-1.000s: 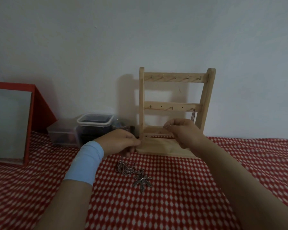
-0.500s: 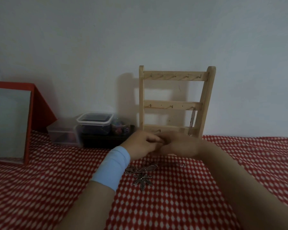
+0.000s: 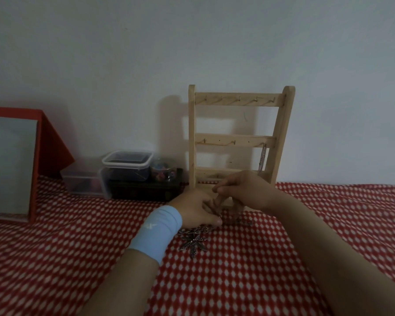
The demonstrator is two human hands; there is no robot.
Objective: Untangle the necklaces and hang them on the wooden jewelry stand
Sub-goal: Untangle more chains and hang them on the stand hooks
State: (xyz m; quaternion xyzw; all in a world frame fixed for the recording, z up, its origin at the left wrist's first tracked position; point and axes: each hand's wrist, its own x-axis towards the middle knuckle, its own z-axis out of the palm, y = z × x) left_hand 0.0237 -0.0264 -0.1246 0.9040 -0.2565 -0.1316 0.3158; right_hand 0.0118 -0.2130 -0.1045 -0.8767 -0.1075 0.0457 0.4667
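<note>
A wooden jewelry stand [image 3: 237, 137] with three hooked rails stands against the wall. One silver chain [image 3: 262, 160] hangs from the right end of its middle rail. On the red checked cloth in front lies a tangle of silver necklaces with a leaf-shaped pendant [image 3: 193, 244]. My left hand [image 3: 197, 209], with a light blue wristband, rests on the cloth and pinches part of the chain near its thumb. My right hand [image 3: 244, 190] meets it just in front of the stand's base, fingers closed on the chain. The chain between the hands is mostly hidden.
Clear plastic boxes [image 3: 126, 165] and a small round jar [image 3: 163, 171] sit on a dark case left of the stand. A red-framed mirror [image 3: 14, 165] leans at the far left. The red checked cloth [image 3: 237, 281] covers the table.
Both hands left the stand's base, came together in front of it and dropped to the cloth over the tangled necklaces. The pendant shifted slightly.
</note>
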